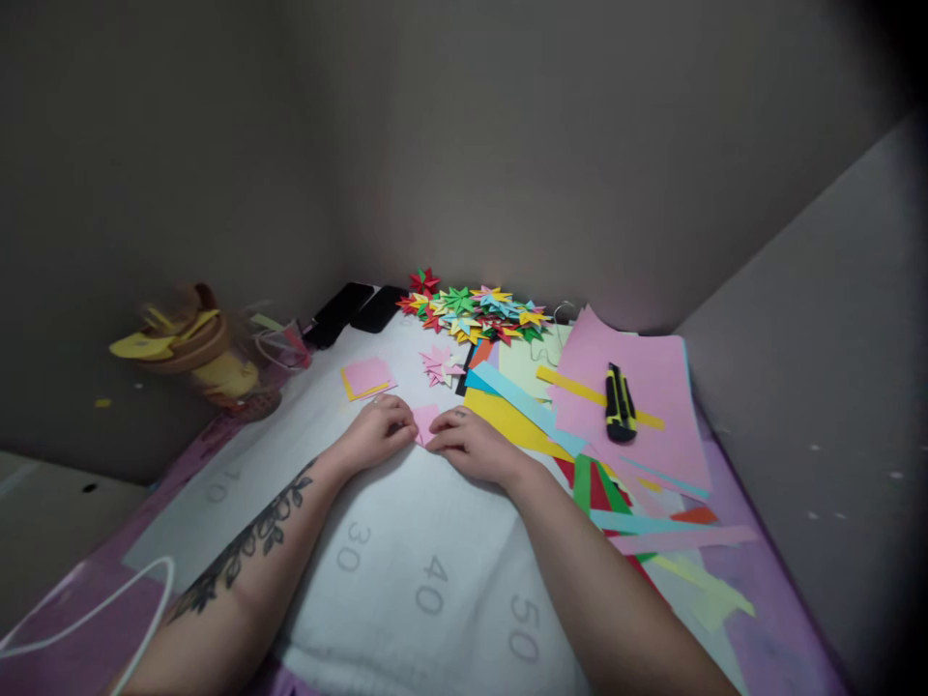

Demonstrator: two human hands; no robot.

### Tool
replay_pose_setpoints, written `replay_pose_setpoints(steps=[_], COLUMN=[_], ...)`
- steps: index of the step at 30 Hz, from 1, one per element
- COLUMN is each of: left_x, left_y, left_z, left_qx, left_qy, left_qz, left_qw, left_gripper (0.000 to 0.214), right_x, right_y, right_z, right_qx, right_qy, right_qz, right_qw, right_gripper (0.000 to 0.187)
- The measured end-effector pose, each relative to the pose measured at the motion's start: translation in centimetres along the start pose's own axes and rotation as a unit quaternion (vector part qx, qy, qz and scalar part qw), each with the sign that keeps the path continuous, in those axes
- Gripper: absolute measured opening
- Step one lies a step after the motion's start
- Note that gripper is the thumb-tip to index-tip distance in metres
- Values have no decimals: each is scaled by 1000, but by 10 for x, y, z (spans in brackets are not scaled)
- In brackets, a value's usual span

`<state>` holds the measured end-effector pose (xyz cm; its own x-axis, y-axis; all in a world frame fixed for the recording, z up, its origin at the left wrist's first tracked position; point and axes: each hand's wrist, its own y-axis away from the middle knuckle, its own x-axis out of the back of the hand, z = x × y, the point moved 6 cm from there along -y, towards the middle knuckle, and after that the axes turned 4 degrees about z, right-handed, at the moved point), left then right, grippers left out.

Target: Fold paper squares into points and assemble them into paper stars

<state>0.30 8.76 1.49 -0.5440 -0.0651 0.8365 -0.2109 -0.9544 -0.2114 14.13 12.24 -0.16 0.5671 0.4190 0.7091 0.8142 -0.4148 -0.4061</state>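
A small pink paper piece (424, 423) lies on the white cutting mat (406, 541), pressed between both hands. My left hand (377, 433) has its fingers curled and pinches the piece's left edge. The fingers of my right hand (471, 445) are bent down on its right edge. Just beyond the hands sit a few folded pink paper pieces (439, 365) and a stack of pink and yellow paper squares (366, 377).
A heap of multicoloured folded paper stars (475, 314) lies at the back. Coloured sheets and strips (580, 425) spread on the right, with a yellow-black utility knife (620, 402) on a pink sheet. Two black phones (355, 307) and a yellow-brown holder (195, 353) stand left.
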Motion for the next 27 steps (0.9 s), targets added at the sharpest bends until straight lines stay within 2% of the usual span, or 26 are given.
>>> replay_pose_setpoints(steps=[9,16,27], left_x=[-5,-5,-6], left_y=[-6,-7,-8], left_z=[-1,-1,-4], left_qx=[41,56,65], left_qy=[-55,-51,-49], left_qz=[36,42,49], left_qw=[997,996,995], left_gripper=[15,14,13], right_x=[1,5,1], right_y=[0,-4,-1], right_z=[3,-1,1], right_qx=[-6,-13,-14], right_qy=[-23,-43,-11], right_qz=[13,23,4], right_qw=[1000,999,1000], right_gripper=[19,21,28])
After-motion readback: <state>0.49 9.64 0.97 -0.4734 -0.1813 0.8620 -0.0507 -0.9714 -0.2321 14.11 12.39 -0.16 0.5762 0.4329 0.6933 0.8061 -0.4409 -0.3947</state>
